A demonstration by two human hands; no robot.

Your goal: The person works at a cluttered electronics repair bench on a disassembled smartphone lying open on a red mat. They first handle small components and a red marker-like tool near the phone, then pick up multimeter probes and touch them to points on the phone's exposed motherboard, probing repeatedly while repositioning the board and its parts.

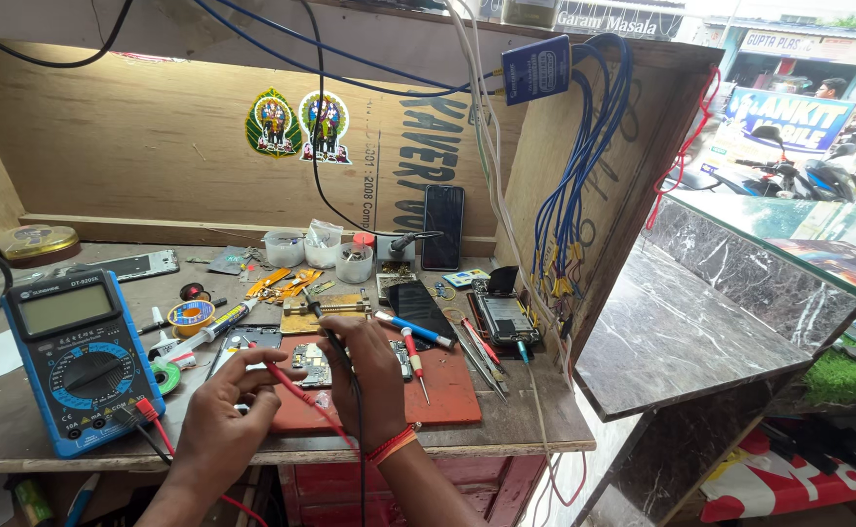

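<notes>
The multimeter has a blue, matt plastic shell. The work mat looks like dull red rubber, though that is hard to tell. The bench walls are rough plywood; the side counter is glossy veined stone.

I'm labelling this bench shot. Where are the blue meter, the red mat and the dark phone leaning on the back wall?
Blue meter point(77, 361), head view, on its round dial.
Red mat point(448, 390), head view, on its bare right part.
Dark phone point(443, 226), head view, on its screen.
</notes>
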